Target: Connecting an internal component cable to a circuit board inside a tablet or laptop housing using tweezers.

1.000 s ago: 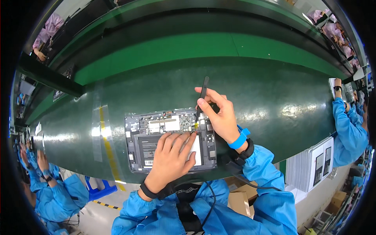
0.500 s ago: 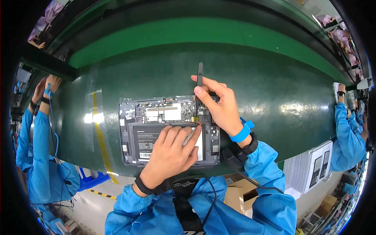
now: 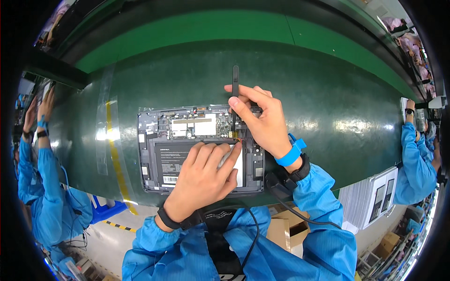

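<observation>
Nearest: blue sleeves of the wearer, a black cable (image 3: 253,234) running down the chest, cardboard boxes (image 3: 281,232) on the floor below the table edge. Left hand (image 3: 206,175): palm down, fingers spread flat and pressing on the black battery area of an opened laptop (image 3: 159,154), black band at the wrist. Right hand (image 3: 262,119): fingers closed around a slim black tool (image 3: 235,100), held upright with its lower tip at the board just above the left fingertips; blue strap (image 3: 290,152) and black band at the wrist. Laptop: lies bottom side up with the cover off, near the table's front edge, dark frame, grey circuit board with pale rectangular shields along the far half, black battery with a white label on the near half. Surface: dark green glossy belt (image 3: 337,93), a yellow stripe (image 3: 115,150) under clear tape to the left of the laptop, a lighter green band (image 3: 187,30) beyond. Room: workers in blue coats at the far left (image 3: 42,178) and far right (image 3: 415,159), stacked white trays (image 3: 379,196) by the right edge.
</observation>
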`<state>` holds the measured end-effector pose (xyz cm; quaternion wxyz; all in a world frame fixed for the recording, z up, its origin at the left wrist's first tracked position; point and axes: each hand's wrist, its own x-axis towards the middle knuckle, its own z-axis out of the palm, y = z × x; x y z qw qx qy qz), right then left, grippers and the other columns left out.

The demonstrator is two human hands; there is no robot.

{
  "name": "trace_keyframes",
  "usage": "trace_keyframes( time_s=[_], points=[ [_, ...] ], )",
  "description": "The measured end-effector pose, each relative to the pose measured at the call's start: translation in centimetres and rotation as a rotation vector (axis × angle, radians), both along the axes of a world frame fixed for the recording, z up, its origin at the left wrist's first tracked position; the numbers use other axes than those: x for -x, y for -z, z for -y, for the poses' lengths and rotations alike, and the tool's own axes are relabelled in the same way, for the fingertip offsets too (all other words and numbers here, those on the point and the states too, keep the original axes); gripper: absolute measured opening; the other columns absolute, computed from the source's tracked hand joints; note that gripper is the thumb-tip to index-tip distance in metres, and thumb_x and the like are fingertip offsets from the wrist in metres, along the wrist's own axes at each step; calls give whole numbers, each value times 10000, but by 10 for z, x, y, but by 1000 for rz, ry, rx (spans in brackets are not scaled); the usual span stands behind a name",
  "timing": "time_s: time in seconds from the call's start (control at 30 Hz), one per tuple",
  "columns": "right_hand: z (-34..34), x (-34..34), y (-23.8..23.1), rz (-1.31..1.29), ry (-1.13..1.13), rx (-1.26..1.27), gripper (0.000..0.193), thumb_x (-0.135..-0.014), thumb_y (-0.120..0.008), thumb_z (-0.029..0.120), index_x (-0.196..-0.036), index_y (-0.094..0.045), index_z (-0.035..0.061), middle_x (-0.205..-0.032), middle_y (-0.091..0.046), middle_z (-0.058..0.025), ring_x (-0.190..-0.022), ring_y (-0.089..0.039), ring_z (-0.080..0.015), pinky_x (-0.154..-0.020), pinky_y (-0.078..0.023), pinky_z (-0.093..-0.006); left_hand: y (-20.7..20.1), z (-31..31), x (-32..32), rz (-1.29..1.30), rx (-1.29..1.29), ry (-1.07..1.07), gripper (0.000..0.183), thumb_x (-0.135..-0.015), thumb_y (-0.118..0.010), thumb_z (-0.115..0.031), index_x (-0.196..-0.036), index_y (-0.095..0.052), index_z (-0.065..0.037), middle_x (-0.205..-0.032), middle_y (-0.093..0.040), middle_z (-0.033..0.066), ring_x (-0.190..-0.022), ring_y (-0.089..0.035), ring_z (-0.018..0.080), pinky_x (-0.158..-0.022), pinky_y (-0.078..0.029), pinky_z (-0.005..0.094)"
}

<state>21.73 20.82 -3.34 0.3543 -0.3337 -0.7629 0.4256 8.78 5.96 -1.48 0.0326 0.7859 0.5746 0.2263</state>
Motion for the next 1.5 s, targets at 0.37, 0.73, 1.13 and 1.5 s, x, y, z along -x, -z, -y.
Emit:
trace_keyframes(
  time_s=[0.37,0.73,1.13,1.5],
  points=[
    [0,3,4,-47,37,-33,237,-872,-713,171,-1078,-719,53,-735,-676,-24,-678,-567,-153,-847,-405,-325,0,0,1,-4,3,-2,515,-736,-681,-151,-1236,-621,-44,-1034,-542,80,-933,-519,272,-858,-450,430],
    [0,3,8,-59,39,-4,207,-867,-713,169,-1040,-720,55,-748,-688,-26,-678,-582,-152,-852,-410,-328,-3,-2,1,-32,59,40,526,-752,-666,-164,-1242,-581,5,-1312,-555,115,-1096,-537,289,-933,-433,420],
    [13,-65,-4,-77,-122,44,208,-777,-801,53,-926,-660,17,-911,-762,-76,-880,-706,-137,-1037,-401,-413,-2,2,2,1,32,-8,549,-744,-670,-153,-1274,-592,-35,-1203,-573,102,-1059,-543,286,-901,-446,418],
    [6,-69,-4,-6,-186,-13,123,-776,-787,62,-899,-778,64,-892,-763,-61,-815,-708,-166,-1081,-359,-461,-3,1,3,-27,28,-10,550,-749,-666,-168,-1273,-594,-18,-1147,-574,105,-1032,-554,267,-900,-458,403]
  ],
)
